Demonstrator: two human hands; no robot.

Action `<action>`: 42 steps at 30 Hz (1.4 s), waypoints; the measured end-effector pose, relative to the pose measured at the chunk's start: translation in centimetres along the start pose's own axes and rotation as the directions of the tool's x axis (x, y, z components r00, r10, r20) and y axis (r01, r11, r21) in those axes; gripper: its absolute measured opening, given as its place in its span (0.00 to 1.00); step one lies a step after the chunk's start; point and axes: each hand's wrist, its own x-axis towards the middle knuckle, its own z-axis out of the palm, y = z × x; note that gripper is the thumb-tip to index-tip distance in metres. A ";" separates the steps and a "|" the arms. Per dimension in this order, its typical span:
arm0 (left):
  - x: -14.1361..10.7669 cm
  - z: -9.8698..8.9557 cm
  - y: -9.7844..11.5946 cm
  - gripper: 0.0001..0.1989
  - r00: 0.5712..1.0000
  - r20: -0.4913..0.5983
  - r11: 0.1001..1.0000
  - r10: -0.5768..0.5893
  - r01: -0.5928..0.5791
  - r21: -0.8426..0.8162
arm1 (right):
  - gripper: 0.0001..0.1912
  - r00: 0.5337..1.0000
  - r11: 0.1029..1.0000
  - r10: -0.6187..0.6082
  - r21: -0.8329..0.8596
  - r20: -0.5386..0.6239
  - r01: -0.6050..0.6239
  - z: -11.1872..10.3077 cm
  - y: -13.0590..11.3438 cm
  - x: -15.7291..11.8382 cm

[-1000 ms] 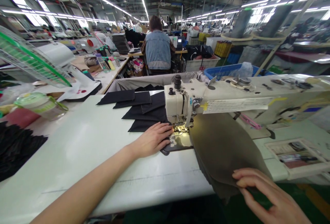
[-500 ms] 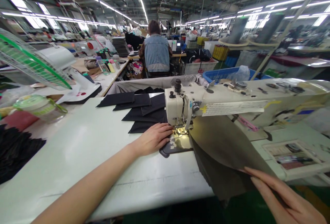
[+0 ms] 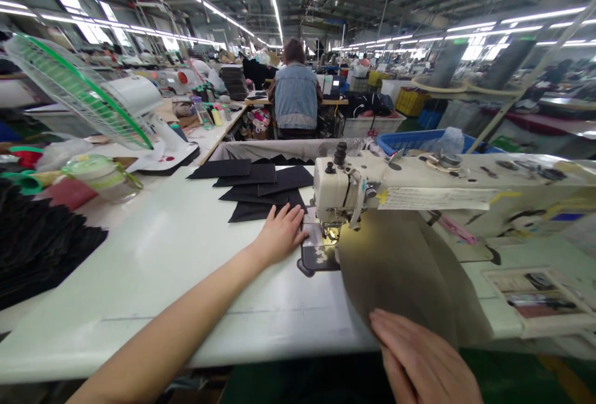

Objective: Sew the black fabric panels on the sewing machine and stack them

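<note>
One left hand (image 3: 280,233) lies flat, released, beside the cream metal sewing machine (image 3: 400,175); right hand (image 3: 421,354), grip indeterminable, touches the near edge of an olive-brown fabric panel (image 3: 400,267) partly under the machine's arm (image 3: 470,171).

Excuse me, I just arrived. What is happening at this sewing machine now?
A person has both bare hands at the sewing machine. The left hand lies palm down on the worktable, its fingertips at the nearest of several overlapping black pieces. The right hand is at the near edge of some grey-brown material; whether it grips it is hard to tell. Ahead, another person is seen from behind.
</note>
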 end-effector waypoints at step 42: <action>-9.7 -2.3 1.8 0.11 0.873 0.163 0.862 -0.460 0.483 -0.152 | 0.15 0.803 0.762 0.569 0.253 0.179 -0.596 7.9 -2.2 3.5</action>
